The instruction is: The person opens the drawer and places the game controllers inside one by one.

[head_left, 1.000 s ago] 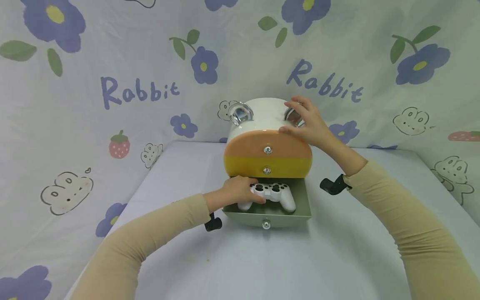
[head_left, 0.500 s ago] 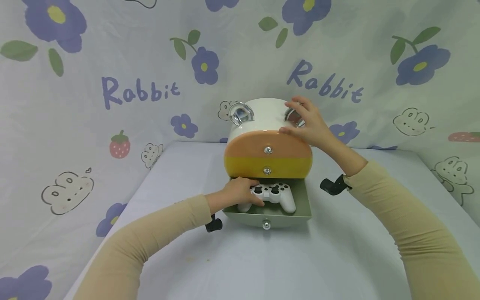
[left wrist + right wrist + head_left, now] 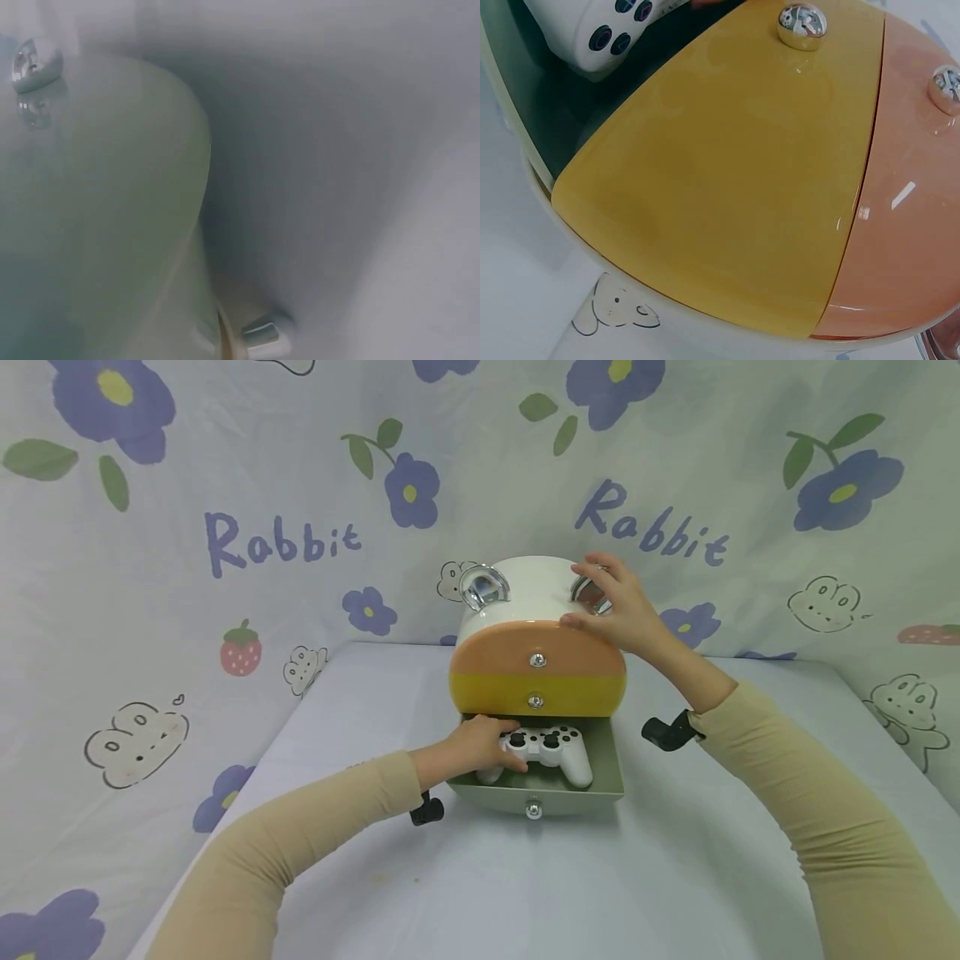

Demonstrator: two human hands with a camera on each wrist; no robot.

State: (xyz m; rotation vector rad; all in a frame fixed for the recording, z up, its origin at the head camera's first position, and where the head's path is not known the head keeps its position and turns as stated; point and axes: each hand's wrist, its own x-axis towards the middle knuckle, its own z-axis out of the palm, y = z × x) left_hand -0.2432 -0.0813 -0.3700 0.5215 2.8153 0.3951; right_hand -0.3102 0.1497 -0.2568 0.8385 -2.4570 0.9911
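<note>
A white game controller (image 3: 558, 752) lies in the pulled-out green bottom drawer (image 3: 607, 768) of a small drawer cabinet (image 3: 536, 587). My left hand (image 3: 480, 745) grips the controller's left side, thumb at the front and fingers toward the back. Its left handle is partly covered by that hand. Up at the cabinet's top right, my right hand (image 3: 618, 610) holds the cabinet, thumb at the front edge and fingers over the silver ear-like piece (image 3: 588, 593). In the right wrist view the controller's button end (image 3: 604, 30) shows beside the yellow drawer front (image 3: 705, 165).
Above the green drawer, the yellow and orange drawers (image 3: 495, 652) are closed, each with a silver knob. A second silver ear piece (image 3: 483, 587) is at the top left. White cloth covers the table (image 3: 525, 885); a patterned curtain (image 3: 285, 443) hangs behind.
Between one second and half a second ago, the left hand and controller shifted very slightly. Since then both hands have stayed in place, and the drawer has not moved.
</note>
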